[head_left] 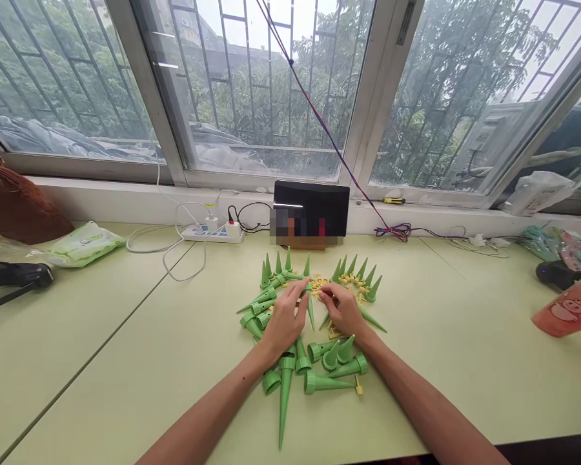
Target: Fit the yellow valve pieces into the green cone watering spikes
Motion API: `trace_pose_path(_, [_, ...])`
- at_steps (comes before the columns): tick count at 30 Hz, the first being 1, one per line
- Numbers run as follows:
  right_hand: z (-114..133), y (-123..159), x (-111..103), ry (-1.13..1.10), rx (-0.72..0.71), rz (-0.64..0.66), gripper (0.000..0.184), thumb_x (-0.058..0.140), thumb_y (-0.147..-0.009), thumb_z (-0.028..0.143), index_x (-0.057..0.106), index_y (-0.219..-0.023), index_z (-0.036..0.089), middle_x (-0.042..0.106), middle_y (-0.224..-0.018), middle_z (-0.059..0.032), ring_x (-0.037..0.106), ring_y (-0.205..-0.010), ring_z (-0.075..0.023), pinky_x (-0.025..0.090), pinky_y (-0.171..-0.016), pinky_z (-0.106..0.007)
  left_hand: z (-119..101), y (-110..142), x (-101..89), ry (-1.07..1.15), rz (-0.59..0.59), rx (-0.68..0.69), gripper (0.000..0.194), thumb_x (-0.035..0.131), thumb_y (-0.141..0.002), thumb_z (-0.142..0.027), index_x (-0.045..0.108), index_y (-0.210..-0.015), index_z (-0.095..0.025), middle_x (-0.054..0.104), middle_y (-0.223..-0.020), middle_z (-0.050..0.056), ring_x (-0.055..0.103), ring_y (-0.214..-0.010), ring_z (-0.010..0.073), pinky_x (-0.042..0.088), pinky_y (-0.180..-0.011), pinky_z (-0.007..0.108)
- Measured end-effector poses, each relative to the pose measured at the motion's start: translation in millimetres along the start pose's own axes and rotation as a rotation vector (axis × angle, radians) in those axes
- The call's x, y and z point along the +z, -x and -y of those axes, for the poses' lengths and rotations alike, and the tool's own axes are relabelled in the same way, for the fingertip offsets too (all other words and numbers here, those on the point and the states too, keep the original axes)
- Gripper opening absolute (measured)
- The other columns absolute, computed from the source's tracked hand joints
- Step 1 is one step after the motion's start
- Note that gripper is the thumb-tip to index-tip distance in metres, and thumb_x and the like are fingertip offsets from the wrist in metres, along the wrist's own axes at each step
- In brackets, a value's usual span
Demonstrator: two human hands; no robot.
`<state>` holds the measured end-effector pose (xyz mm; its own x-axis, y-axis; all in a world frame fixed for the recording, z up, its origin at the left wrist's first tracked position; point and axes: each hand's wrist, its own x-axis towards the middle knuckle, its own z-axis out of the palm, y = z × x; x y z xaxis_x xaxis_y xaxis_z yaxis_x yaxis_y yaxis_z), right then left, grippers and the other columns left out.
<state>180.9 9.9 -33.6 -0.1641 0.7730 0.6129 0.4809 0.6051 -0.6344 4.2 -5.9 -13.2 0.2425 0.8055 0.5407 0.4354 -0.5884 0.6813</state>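
Observation:
My left hand (285, 318) has thumb and fingers closed around the top of a green plastic watering spike (311, 314), whose tip points down toward me. Just to its right, the fingertips of my right hand (343, 309) are pinched together beside a pile of small yellow plastic pieces (318, 281); what lies between them is too small to make out. Loose green spikes (285, 381) lie around and under my left hand and between my forearms. One spike (332, 383) has a yellow piece at its narrow end. Upright green cones (363, 268) stand behind my right hand, with yellow pieces at their bases.
A dark-screened tablet (314, 210) leans near the window wall. Left of it lies a power strip (213, 234) with white cables. A wipes packet (83, 244) is at far left. A red drink cup (569, 307) stands at right, near bundled wires (394, 231).

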Motion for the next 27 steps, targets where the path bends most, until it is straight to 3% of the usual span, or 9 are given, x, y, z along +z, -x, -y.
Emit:
trace_pose_path(10, [0.7,-0.5,0.6,-0.001,0.0,-0.014,0.027,0.046,-0.1,0.036,0.063,-0.09,0.018,0.065,-0.08,-0.0057,0.058,-0.067,-0.0174,0.046,-0.06,-0.028,4.8,-3.1,-2.8,-0.004,0.031,0.035,0.036,0.05,-0.087,-0.009,0.058,-0.12,-0.022,0.06,-0.12,0.008,0.063,-0.078,0.0144,0.058,-0.076,0.034])
trace_pose_path(16, [1.5,-1.7,0.2,0.006,-0.012,-0.021,0.028,0.045,-0.101,0.035,0.064,-0.091,0.018,0.065,-0.08,-0.006,0.058,-0.069,-0.0179,0.046,-0.064,-0.029,7.5,-3.7,-3.2,-0.098,0.017,0.02,0.019,0.056,-0.092,-0.021,0.062,-0.11,-0.021,0.065,-0.099,0.004,0.059,-0.067,0.0144,0.053,-0.071,0.032])
trace_pose_path(20, [4.8,-1.1,-2.6,-0.01,0.023,-0.07,0.026,0.046,-0.1,0.035,0.065,-0.099,0.017,0.067,-0.084,-0.0061,0.056,-0.064,-0.0161,0.045,-0.061,-0.028,6.7,-3.6,-3.4,-0.136,-0.006,-0.023,0.018,0.056,-0.093,-0.032,0.063,-0.105,-0.019,0.065,-0.093,0.004,0.056,-0.065,0.0146,0.049,-0.067,0.03])
trace_pose_path(27, [8.0,1.6,-1.5,-0.039,0.041,-0.056,0.027,0.051,-0.096,0.038,0.064,-0.101,0.016,0.061,-0.069,-0.0013,0.049,-0.053,-0.0135,0.043,-0.054,-0.026,4.8,-2.4,-4.9,-0.192,0.092,-0.001,0.018,0.06,-0.091,-0.035,0.064,-0.099,-0.019,0.064,-0.088,0.004,0.055,-0.069,0.0165,0.046,-0.068,0.031])
